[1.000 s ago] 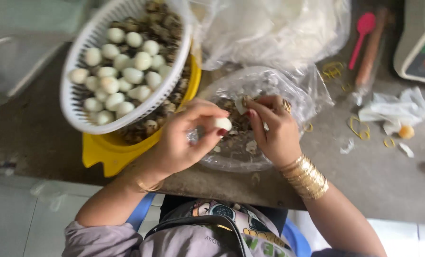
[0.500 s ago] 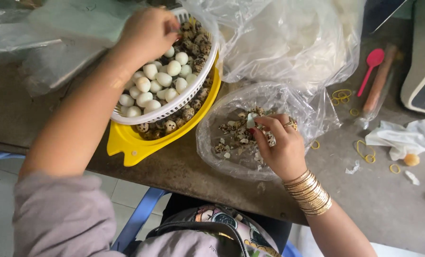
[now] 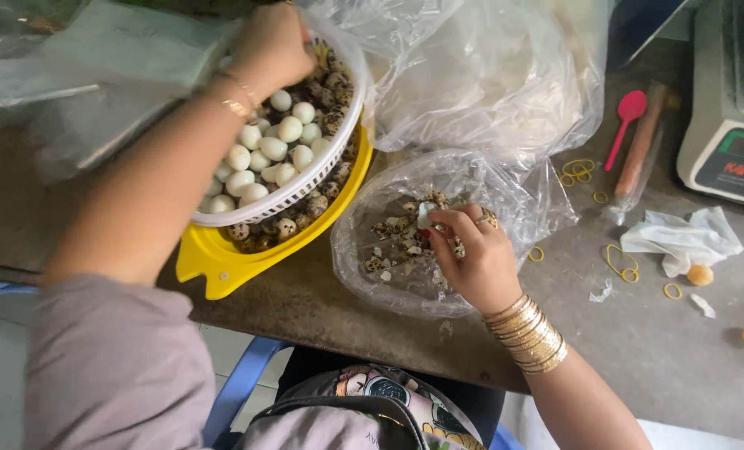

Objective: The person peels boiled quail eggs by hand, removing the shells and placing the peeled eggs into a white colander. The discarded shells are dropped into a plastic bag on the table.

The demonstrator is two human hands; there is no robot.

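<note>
Shelling quail eggs looks to be mid-cycle. The yellow tub of speckled eggs anchors the scene; nested in it, the white basket holds peeled eggs, where the left hand reaches, grip unreadable. Right of the tub, the right hand pinches shell bits over the plastic bag. Next likely calls for picking a fresh speckled egg.

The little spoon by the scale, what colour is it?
The spoon is bright pink, seen in the head view, lying on the grey table.
</note>
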